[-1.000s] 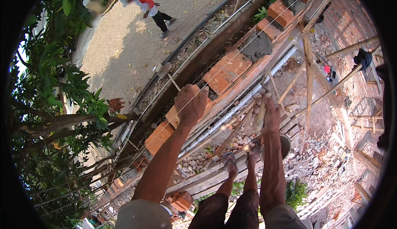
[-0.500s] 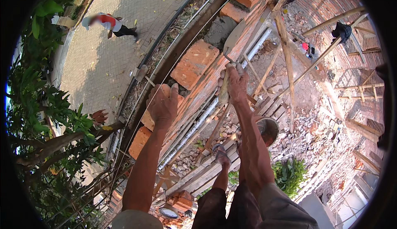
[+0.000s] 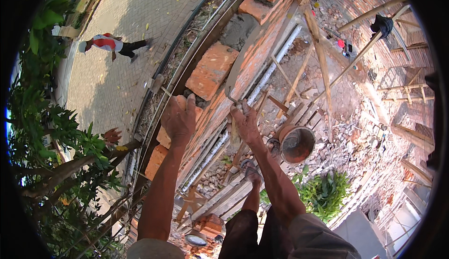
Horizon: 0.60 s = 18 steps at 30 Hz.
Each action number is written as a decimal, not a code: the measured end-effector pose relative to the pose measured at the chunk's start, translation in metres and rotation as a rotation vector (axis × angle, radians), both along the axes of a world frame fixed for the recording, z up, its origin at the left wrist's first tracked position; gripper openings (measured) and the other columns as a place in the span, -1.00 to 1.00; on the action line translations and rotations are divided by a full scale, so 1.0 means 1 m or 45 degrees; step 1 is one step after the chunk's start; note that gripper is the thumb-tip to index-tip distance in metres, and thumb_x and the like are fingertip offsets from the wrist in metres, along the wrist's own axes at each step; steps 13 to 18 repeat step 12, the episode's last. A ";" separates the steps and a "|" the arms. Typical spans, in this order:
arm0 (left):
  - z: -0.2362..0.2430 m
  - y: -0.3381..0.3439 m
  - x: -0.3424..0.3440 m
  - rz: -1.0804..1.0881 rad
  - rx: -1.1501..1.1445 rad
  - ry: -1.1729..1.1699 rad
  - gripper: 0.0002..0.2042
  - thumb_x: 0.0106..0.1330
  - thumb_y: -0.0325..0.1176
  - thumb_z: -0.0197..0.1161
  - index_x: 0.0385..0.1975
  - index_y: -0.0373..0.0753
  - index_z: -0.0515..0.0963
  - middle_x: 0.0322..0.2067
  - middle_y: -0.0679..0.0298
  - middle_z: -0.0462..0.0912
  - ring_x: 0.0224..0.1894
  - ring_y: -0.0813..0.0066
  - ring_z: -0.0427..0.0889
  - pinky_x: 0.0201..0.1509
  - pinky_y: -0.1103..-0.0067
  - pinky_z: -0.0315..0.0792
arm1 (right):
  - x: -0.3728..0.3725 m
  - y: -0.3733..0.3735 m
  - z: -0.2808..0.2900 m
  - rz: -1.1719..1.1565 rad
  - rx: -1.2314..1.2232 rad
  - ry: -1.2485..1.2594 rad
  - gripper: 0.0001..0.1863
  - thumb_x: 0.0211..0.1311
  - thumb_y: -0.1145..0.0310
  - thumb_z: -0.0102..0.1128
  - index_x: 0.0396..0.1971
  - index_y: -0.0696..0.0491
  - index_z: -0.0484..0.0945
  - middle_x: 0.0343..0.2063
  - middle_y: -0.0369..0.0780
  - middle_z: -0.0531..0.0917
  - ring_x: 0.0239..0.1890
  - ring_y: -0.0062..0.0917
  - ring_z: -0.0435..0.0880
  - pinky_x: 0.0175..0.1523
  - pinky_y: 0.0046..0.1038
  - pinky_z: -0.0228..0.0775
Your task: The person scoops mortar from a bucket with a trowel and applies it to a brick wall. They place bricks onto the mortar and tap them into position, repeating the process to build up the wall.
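My left hand (image 3: 178, 120) is wrapped over an orange brick (image 3: 199, 113) on top of the wall, its fingers hiding much of it. Just beyond lies a larger whole brick (image 3: 212, 71), with some grey mortar in the gap between the two. In my right hand (image 3: 245, 124) is the handle of a trowel (image 3: 237, 67). The trowel's grey blade points away from me, along the wall's right side beside the whole brick. A patch of wet mortar (image 3: 238, 30) covers the wall top past that brick.
A round bucket (image 3: 298, 127) stands right of my right forearm, near wooden planks (image 3: 224, 196) under my foot. Bamboo poles (image 3: 319, 55) prop the right side above rubble. A taut string runs along the wall's left. Someone walks on the paved road (image 3: 140, 6); branches (image 3: 70, 170) crowd the left.
My right hand and the trowel have moved left and nearer to me, uncovering the bucket. My left hand stays on the brick. The person on the road has stepped left.
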<state>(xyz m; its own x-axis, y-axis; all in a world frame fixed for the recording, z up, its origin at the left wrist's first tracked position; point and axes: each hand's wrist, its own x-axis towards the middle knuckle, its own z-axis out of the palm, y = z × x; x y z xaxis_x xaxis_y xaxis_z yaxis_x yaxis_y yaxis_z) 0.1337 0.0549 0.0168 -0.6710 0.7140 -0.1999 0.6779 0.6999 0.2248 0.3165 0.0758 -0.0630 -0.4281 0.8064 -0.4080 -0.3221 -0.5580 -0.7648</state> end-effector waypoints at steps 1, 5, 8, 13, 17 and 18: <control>0.001 0.000 0.000 0.000 0.008 -0.002 -0.31 0.32 0.20 0.06 0.16 -0.36 0.38 0.09 -0.11 0.49 0.13 -0.08 0.46 0.23 0.20 0.30 | 0.007 -0.011 0.003 0.035 -0.004 -0.042 -0.81 0.43 0.28 0.04 -0.28 0.10 0.41 -0.58 -0.28 0.51 -0.64 -0.60 0.52 -0.56 -0.51 0.42; 0.002 -0.004 -0.001 -0.133 -0.009 -0.012 -0.25 0.34 0.22 0.00 0.24 -0.39 0.30 0.18 -0.13 0.41 0.23 -0.05 0.38 0.32 0.23 0.21 | 0.042 -0.034 0.027 0.221 0.012 -0.252 -0.76 0.40 0.27 0.07 -0.20 0.16 0.41 -0.55 -0.29 0.51 -0.62 -0.63 0.50 -0.53 -0.53 0.39; -0.007 -0.007 -0.006 -0.128 -0.110 0.005 -0.23 0.35 0.24 -0.03 0.28 -0.38 0.26 0.23 -0.12 0.36 0.28 -0.02 0.34 0.35 0.23 0.18 | 0.061 -0.028 0.059 0.171 -0.055 -0.249 -0.74 0.39 0.29 0.07 -0.14 0.19 0.41 -0.54 -0.28 0.51 -0.62 -0.64 0.48 -0.53 -0.53 0.37; -0.026 -0.006 -0.013 -0.021 -0.171 0.146 -0.34 0.31 0.24 0.05 0.28 -0.06 0.31 0.28 0.03 0.31 0.24 -0.05 0.37 0.34 0.19 0.21 | 0.059 0.020 0.102 0.050 -0.365 0.287 -0.73 0.39 0.25 0.11 -0.06 0.09 0.41 -0.49 -0.24 0.55 -0.65 -0.55 0.52 -0.54 -0.50 0.46; -0.026 -0.006 -0.013 -0.021 -0.171 0.146 -0.34 0.31 0.24 0.05 0.28 -0.06 0.31 0.28 0.03 0.31 0.24 -0.05 0.37 0.34 0.19 0.21 | 0.059 0.020 0.102 0.050 -0.365 0.287 -0.73 0.39 0.25 0.11 -0.06 0.09 0.41 -0.49 -0.24 0.55 -0.65 -0.55 0.52 -0.54 -0.50 0.46; -0.026 -0.006 -0.013 -0.021 -0.171 0.146 -0.34 0.31 0.24 0.05 0.28 -0.06 0.31 0.28 0.03 0.31 0.24 -0.05 0.37 0.34 0.19 0.21 | 0.059 0.020 0.102 0.050 -0.365 0.287 -0.73 0.39 0.25 0.11 -0.06 0.09 0.41 -0.49 -0.24 0.55 -0.65 -0.55 0.52 -0.54 -0.50 0.46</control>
